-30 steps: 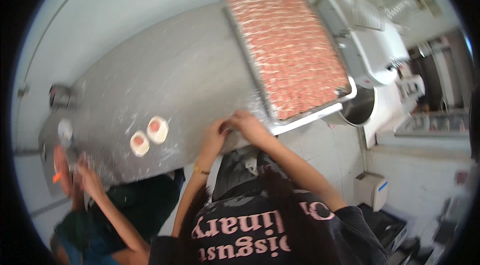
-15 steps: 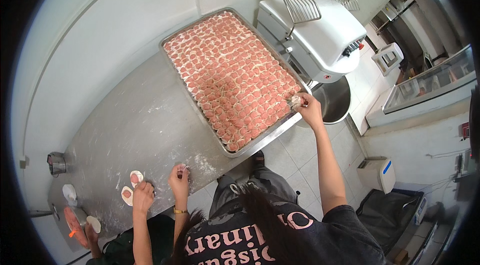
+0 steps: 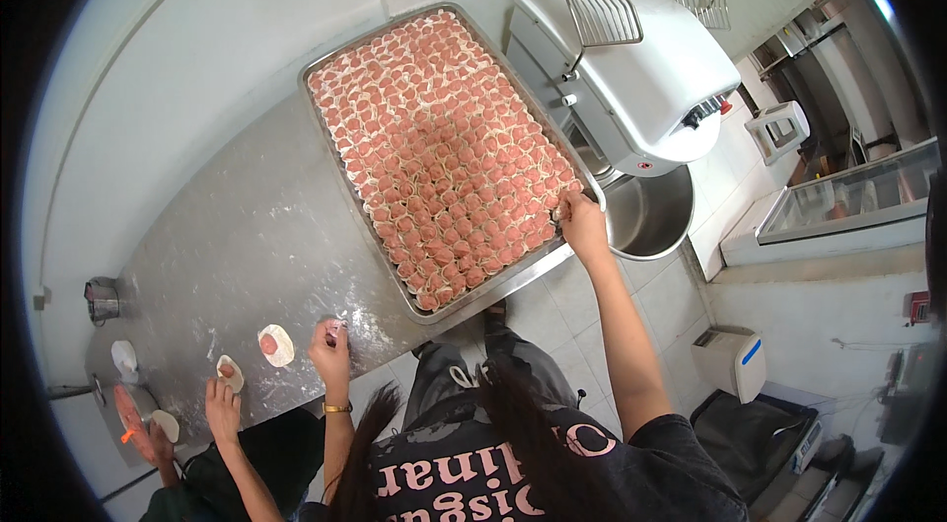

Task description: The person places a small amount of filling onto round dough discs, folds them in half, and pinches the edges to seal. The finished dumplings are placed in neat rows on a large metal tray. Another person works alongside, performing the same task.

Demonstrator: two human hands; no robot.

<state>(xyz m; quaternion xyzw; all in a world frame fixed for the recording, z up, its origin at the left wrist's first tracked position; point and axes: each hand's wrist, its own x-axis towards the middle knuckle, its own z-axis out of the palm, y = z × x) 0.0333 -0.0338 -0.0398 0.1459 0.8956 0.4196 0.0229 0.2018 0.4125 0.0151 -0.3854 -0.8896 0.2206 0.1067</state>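
Note:
My right hand (image 3: 582, 221) is at the tray's right corner, fingers pinched on a small dumpling (image 3: 559, 213), mostly hidden by the fingertips. Packed rows of pink-filled dumplings (image 3: 444, 147) cover the metal tray (image 3: 424, 316). My left hand (image 3: 329, 344), with a gold band at its wrist, is closed just above the floury table. Something small and pale pink shows at its fingertips; I cannot make out its kind. Left of it lies a round wrapper (image 3: 284, 358) with pink filling. Another filled wrapper (image 3: 230, 380) is touched by a co-worker's hand (image 3: 222, 410).
The steel table (image 3: 256, 236) carries flour smears and a metal cup (image 3: 101, 301) at the far left. Another co-worker's hand (image 3: 155, 447) holds a plain wrapper (image 3: 167, 425) beside a container of pink filling (image 3: 128, 409). A white mixer (image 3: 631, 68) with a steel bowl (image 3: 653, 216) stands right of the tray.
My right hand has lowered the dumpling to the tray's corner. My left hand stays closed above the table. One filled wrapper lies farther right, and the co-worker's hand has moved left to the other.

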